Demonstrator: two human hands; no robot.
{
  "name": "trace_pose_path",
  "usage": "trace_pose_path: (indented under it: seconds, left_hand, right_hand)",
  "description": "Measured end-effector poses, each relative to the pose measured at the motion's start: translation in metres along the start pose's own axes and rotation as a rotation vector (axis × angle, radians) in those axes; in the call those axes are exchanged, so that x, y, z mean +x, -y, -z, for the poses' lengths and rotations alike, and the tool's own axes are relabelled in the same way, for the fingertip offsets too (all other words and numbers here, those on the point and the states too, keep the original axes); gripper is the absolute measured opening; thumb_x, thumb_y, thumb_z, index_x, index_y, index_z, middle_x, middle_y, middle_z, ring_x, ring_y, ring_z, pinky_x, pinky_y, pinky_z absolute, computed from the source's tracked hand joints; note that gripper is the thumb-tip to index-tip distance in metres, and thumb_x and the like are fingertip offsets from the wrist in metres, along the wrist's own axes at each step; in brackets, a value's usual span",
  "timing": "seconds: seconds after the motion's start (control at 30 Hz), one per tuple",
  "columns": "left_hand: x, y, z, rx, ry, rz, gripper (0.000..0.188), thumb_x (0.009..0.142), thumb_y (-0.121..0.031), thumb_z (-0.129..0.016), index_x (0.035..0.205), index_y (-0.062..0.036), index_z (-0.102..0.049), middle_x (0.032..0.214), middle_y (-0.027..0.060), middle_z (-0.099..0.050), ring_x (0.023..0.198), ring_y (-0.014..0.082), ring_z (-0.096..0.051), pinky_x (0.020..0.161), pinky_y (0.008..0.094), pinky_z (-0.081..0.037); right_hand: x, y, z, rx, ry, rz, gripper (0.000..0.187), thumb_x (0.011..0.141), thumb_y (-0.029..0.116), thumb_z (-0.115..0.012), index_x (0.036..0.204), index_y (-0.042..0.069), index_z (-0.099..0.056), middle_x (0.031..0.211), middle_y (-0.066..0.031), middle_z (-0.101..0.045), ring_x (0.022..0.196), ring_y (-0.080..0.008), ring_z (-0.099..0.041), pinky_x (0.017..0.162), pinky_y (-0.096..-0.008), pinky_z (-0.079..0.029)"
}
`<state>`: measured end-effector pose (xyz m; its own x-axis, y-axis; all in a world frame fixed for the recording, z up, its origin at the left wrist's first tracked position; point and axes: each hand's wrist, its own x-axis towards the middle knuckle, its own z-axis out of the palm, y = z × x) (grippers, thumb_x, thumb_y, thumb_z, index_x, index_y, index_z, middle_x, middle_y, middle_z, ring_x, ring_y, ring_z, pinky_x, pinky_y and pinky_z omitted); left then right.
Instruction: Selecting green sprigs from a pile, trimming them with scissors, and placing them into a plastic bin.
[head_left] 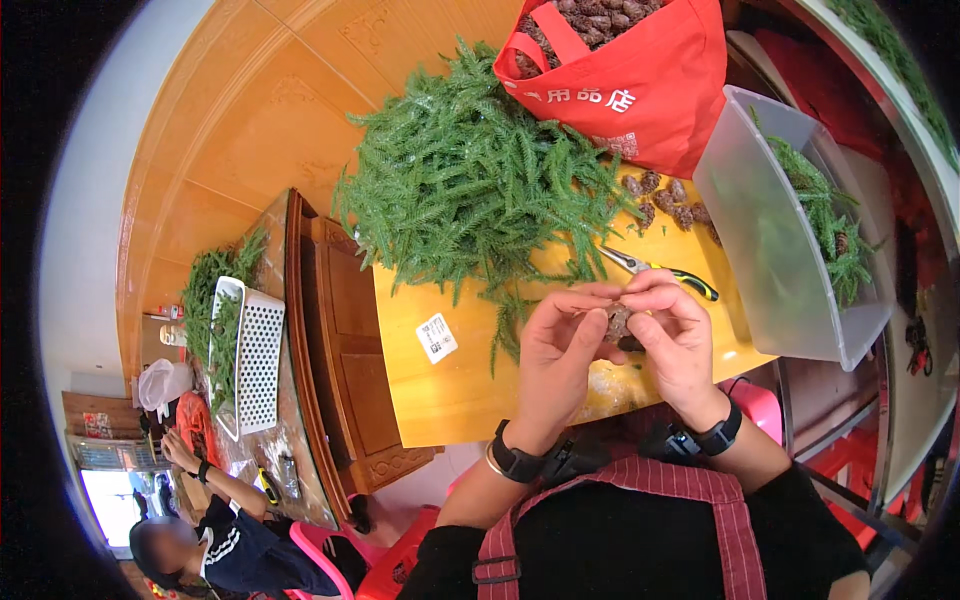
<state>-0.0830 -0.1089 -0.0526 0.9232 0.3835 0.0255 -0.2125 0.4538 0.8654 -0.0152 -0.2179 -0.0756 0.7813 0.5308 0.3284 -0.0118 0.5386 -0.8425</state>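
Over the near edge of the yellow table (425,390), my left hand (560,350) and my right hand (675,340) come together around a small brown pine cone (619,322). Thumbs and fingertips of both hands pinch it, and part of it is hidden behind them. Just beyond my right fingers lie pliers (690,284) with yellow and black handles. A large heap of green artificial fir sprigs (480,180) covers the back left of the table. More pine cones (665,200) lie scattered near the red bag.
A red bag (640,90) full of pine cones stands at the back. To the right, a clear plastic bin (770,220) holds green sprigs. A white label (436,338) lies at left. Far left, another person (240,540) sits by a table with a white basket (258,360).
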Motion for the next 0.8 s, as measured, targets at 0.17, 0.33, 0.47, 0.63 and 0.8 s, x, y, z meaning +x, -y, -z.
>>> trace_pose_path:
  seconds: [0.17, 0.33, 0.47, 0.63, 0.8]
  left_hand:
    - [0.001, 0.001, 0.009, -0.102, 0.032, -0.024, 0.008, 0.088, -0.008, -0.051, 0.095, -0.0044, -0.050, 0.108, 0.0125, -0.054, 0.087, 0.0162, -0.058, 0.061, 0.0240, -0.053]
    - [0.001, 0.000, 0.009, -0.081, 0.055, -0.054, 0.011, 0.088, -0.008, -0.052, 0.098, -0.0040, -0.050, 0.105, 0.0130, -0.056, 0.091, 0.0194, -0.059, 0.063, 0.0245, -0.054]
    - [0.001, 0.001, 0.011, -0.118, 0.082, -0.075, 0.017, 0.083, 0.003, -0.053, 0.100, 0.0001, -0.057, 0.106, 0.0137, -0.056, 0.092, 0.0213, -0.059, 0.072, 0.0304, -0.055]
    - [0.000, 0.004, 0.013, -0.031, 0.163, -0.170, 0.016, 0.084, -0.005, -0.056, 0.099, -0.0002, -0.058, 0.107, 0.0140, -0.052, 0.098, 0.0269, -0.057, 0.071, 0.0326, -0.057]
    - [-0.002, -0.002, 0.008, -0.108, 0.141, -0.078, 0.018, 0.085, 0.003, -0.048, 0.098, 0.0024, -0.061, 0.110, 0.0154, -0.051, 0.100, 0.0260, -0.056, 0.079, 0.0388, -0.055]
  right_hand:
    - [0.001, 0.010, -0.009, 0.138, -0.110, -0.089, 0.008, 0.082, 0.004, -0.057, 0.088, 0.001, -0.052, 0.099, -0.0101, -0.051, 0.082, -0.0126, -0.053, 0.075, -0.0257, -0.046]
    - [0.003, 0.009, -0.008, 0.042, -0.134, -0.038, 0.008, 0.082, 0.003, -0.058, 0.084, 0.001, -0.050, 0.094, -0.0101, -0.051, 0.080, -0.0128, -0.054, 0.072, -0.0241, -0.047]
    - [0.002, 0.008, -0.008, -0.004, -0.127, 0.025, 0.008, 0.081, 0.002, -0.058, 0.082, 0.001, -0.050, 0.092, -0.0096, -0.051, 0.083, -0.0148, -0.055, 0.074, -0.0257, -0.047]
    - [0.000, 0.008, -0.007, 0.008, -0.122, 0.055, 0.009, 0.081, 0.001, -0.059, 0.081, 0.002, -0.050, 0.092, -0.0095, -0.050, 0.087, -0.0194, -0.056, 0.079, -0.0311, -0.047]
    - [0.002, 0.010, -0.001, -0.048, -0.083, 0.094, 0.009, 0.079, -0.001, -0.059, 0.080, 0.002, -0.050, 0.092, -0.0095, -0.050, 0.091, -0.0229, -0.056, 0.083, -0.0352, -0.046]
